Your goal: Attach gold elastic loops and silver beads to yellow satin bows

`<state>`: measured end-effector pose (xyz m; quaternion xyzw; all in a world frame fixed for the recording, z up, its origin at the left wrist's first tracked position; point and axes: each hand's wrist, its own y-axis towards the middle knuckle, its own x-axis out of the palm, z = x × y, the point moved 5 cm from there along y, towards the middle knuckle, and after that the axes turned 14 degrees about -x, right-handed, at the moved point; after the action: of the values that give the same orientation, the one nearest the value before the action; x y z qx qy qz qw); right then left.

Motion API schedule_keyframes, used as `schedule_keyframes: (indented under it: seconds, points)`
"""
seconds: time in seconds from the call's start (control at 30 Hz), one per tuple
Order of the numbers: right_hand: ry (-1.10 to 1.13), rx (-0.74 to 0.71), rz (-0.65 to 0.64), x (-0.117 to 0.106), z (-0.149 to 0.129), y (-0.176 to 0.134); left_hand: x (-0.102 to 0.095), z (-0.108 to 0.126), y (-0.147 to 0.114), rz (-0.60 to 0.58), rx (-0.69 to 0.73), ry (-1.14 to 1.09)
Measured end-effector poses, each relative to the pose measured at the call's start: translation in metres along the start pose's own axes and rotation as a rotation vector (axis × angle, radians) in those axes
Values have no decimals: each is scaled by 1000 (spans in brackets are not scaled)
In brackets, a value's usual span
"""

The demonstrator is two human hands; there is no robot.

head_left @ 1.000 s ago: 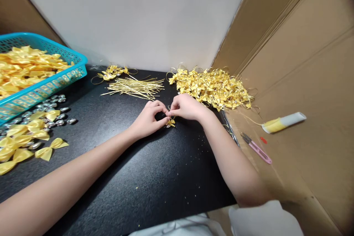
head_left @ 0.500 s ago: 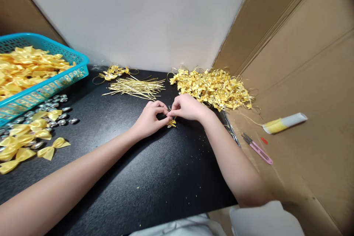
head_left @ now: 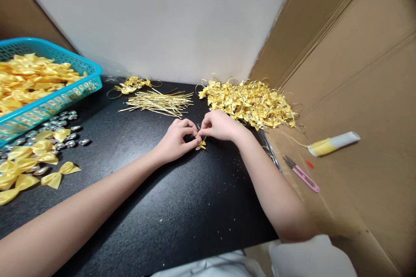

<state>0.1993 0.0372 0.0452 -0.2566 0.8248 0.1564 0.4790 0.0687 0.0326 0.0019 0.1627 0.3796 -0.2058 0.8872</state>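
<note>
A small yellow ribbon bow [head_left: 202, 144] with a silvery bead and a thin gold cord sits between my two hands, low over the black table. My left hand [head_left: 179, 140] pinches at it with thumb and fingertips. From the other side my right hand [head_left: 221, 125] pinches the gold cord just above the bow, its fingertips meeting those of the left. Fingers cover most of the cord. Behind them lies a bundle of cut gold cords [head_left: 160, 102], and a heap of yellow bows with cord loops [head_left: 248, 101] is piled beyond my right hand.
On the left stands a blue basket [head_left: 92, 78] of yellow bows. Loose bows [head_left: 60, 174] and silver beads [head_left: 72, 136] lie before it. A few looped bows [head_left: 132, 84] rest at the back. Pink thread snips [head_left: 302, 174] and a thread spool [head_left: 334, 143] lie on cardboard at right.
Both hands keep nearly the same pinching pose around the bow. The view has shifted very slightly; nothing else has visibly moved.
</note>
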Motion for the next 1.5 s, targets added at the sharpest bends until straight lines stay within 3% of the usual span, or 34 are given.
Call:
schedule_keyframes:
  seconds: [1.5]
  points:
    - [-65, -40, 116, -8, 5, 0, 2, 2, -1, -41, -21, 31]
